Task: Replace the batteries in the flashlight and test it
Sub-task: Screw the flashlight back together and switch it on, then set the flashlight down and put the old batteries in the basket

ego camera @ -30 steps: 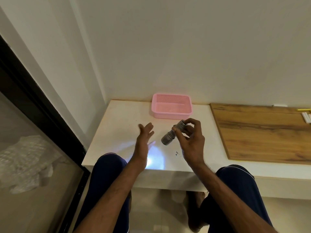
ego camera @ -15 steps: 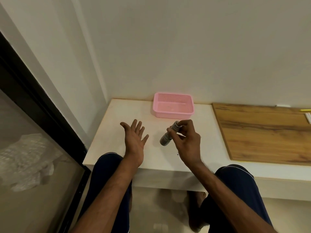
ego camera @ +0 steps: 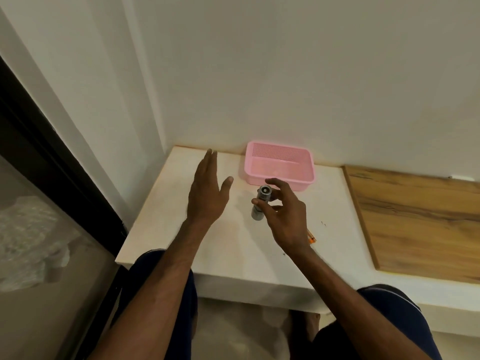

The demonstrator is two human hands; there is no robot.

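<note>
At mid-frame over the white counter [ego camera: 161, 224], the right hand [ego camera: 287, 216] pinches the small metal flashlight [ego camera: 260, 203] by its barrel, likely rigid, light and slick, while the left hand [ego camera: 207, 193] hovers open, empty.

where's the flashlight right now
In the head view the flashlight is held in the right hand above the white table, just in front of the pink basket, right of the open left hand.
</note>
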